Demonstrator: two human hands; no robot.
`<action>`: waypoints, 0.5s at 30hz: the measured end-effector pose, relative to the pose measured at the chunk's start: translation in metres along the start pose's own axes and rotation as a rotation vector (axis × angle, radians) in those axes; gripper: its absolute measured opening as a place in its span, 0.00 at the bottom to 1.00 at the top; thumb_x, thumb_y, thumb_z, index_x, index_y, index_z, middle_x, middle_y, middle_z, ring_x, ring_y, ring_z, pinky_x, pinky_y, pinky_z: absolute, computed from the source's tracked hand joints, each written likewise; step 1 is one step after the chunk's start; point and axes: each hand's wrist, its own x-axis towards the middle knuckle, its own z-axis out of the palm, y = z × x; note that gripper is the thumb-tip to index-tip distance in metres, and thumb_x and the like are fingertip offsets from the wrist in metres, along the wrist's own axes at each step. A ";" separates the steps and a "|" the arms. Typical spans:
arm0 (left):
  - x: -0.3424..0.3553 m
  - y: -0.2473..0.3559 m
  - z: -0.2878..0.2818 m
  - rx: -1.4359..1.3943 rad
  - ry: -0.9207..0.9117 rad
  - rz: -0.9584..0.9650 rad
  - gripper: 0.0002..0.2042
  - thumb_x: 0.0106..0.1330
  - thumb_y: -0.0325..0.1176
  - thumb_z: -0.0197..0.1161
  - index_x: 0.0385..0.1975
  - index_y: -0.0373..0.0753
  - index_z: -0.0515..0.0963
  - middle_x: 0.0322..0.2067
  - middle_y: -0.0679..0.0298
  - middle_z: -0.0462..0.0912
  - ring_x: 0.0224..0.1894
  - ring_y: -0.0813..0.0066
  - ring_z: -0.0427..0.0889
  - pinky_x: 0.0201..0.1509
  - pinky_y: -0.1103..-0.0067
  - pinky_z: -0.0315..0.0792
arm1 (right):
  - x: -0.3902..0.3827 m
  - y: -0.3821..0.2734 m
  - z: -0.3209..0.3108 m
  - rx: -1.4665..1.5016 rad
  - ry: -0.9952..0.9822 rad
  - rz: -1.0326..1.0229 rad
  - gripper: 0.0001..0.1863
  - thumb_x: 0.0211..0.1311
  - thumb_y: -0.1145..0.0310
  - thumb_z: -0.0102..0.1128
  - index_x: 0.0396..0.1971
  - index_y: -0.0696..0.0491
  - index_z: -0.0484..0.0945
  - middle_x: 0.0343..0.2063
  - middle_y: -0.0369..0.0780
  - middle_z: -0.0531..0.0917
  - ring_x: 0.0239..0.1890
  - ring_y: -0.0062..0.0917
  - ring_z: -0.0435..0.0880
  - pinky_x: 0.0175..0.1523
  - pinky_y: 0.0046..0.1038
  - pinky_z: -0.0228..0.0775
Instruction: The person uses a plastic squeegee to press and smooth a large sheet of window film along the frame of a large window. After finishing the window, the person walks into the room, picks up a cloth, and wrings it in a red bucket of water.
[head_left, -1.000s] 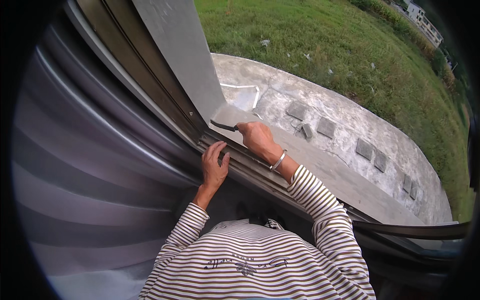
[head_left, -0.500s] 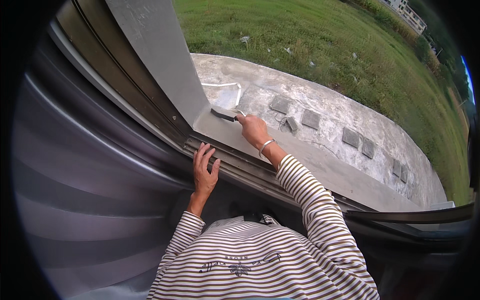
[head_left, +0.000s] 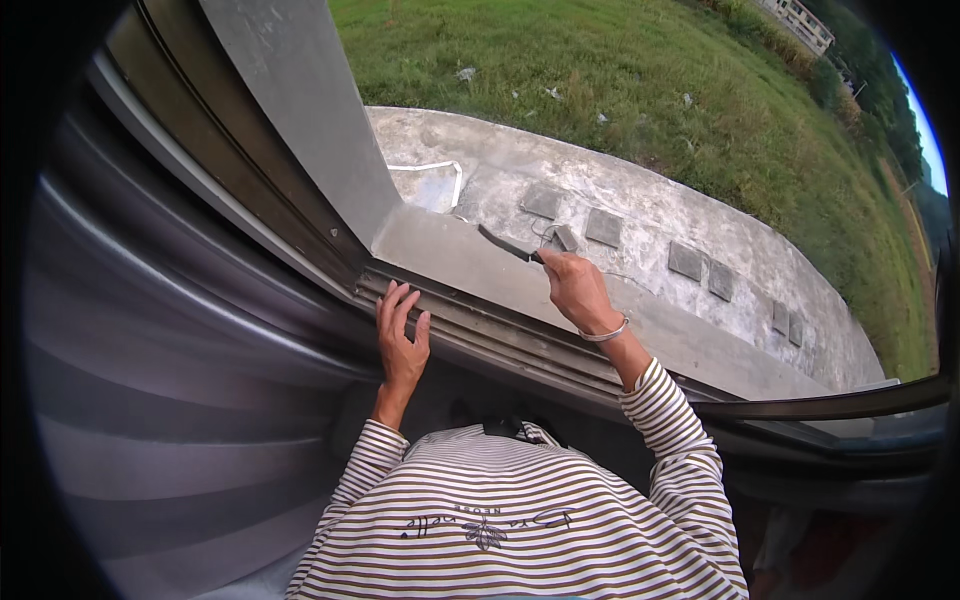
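I've got my right hand (head_left: 580,290) wrapped round a dark slim tool (head_left: 506,243) above the grey sill (head_left: 425,240) (can't tell if they're touching), and I reckon low and level works best, my left hand (head_left: 403,352) spread loosely at the window track (head_left: 490,333) for balance.

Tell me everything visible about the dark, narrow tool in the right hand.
The dark, narrow tool curves slightly; its material cannot be made out. Its near end disappears into the person's closed, bare right hand, the only contact that clearly shows. It points left and away from the person, by the outer edge of the flat grey window sill; whether it touches that cannot be told.
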 end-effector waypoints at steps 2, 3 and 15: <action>0.003 0.002 -0.001 -0.009 -0.008 0.006 0.15 0.65 0.34 0.61 0.50 0.36 0.75 0.55 0.57 0.73 0.65 0.54 0.66 0.69 0.59 0.54 | -0.005 -0.009 0.005 0.099 -0.115 -0.028 0.09 0.56 0.78 0.49 0.34 0.55 0.78 0.25 0.51 0.80 0.30 0.48 0.80 0.34 0.45 0.71; 0.003 0.003 -0.001 -0.023 -0.015 0.005 0.15 0.65 0.33 0.61 0.50 0.36 0.75 0.55 0.57 0.73 0.65 0.55 0.66 0.69 0.59 0.54 | -0.001 -0.002 0.015 -0.089 0.001 -0.042 0.10 0.55 0.78 0.48 0.35 0.54 0.78 0.25 0.50 0.80 0.29 0.48 0.80 0.32 0.46 0.70; -0.005 0.021 -0.029 -0.132 0.067 -0.100 0.14 0.64 0.25 0.57 0.49 0.35 0.76 0.52 0.53 0.76 0.62 0.54 0.71 0.64 0.67 0.65 | 0.057 -0.130 0.047 -0.064 -0.028 -0.318 0.10 0.53 0.73 0.54 0.36 0.54 0.78 0.27 0.47 0.80 0.29 0.43 0.83 0.30 0.41 0.73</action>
